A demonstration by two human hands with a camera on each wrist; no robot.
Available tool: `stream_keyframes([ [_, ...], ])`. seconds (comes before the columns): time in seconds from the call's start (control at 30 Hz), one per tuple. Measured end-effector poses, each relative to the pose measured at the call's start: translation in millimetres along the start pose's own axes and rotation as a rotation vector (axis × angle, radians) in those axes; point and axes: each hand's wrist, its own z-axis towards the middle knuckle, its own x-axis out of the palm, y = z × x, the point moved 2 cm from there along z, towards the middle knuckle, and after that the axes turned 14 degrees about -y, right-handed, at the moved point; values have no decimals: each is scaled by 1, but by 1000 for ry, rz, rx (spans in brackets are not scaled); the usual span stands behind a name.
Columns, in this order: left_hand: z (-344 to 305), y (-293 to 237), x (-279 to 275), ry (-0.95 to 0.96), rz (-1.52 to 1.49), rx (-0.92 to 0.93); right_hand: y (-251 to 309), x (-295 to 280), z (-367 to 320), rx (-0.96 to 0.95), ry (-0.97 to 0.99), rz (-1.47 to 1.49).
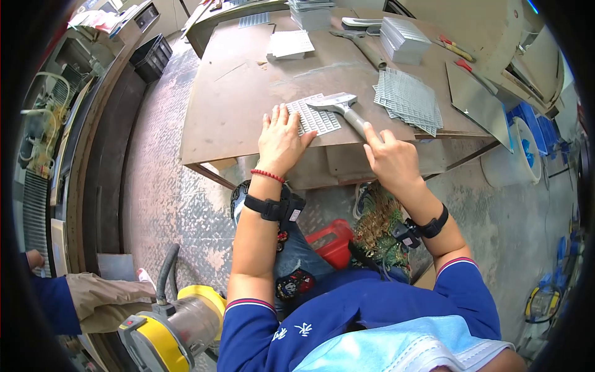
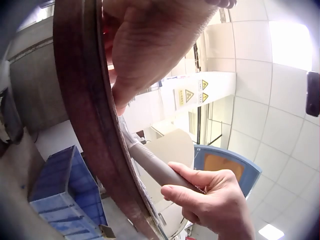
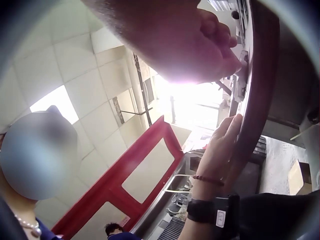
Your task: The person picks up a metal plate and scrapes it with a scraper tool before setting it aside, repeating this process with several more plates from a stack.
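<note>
A white bucket (image 1: 509, 162) right of the table (image 1: 226, 105) holds blue material (image 1: 528, 150); a blue crate (image 1: 538, 131) stands beside it. A black crate (image 1: 155, 59) sits on the floor to the left, its contents too small to tell, and a red container (image 1: 333, 247) is below the table's near edge. The left hand (image 1: 282, 144) is open, fingers extended, touching a slotted sheet (image 1: 323, 124) near that edge. The right hand (image 1: 395, 162) grips the grey handle of a scraper (image 1: 351, 115), whose head lies over the sheet.
</note>
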Motion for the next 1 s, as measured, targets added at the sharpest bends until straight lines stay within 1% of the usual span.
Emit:
stream_keyframes([
  [0.13,2,-3,-4,12,21,7,-5,2,4,42,17,9],
  [0.33,2,-2,2,-6,46,4,-10,3,11,21,17,1],
  [0.43,1,0,2,9,-3,-4,-15,0,7,-17,-48,21],
  [0.53,1,0,-1,11,-8,3,-31,10,2,-67,-105,67],
  [0.7,1,0,0,11,-12,-8,-48,21,13,-71,-61,134],
  [0.9,1,0,-2,12,-26,-11,-67,22,27,-147,-58,224],
  [1.0,0,0,-2,9,-25,-12,-73,20,35,-132,18,274],
])
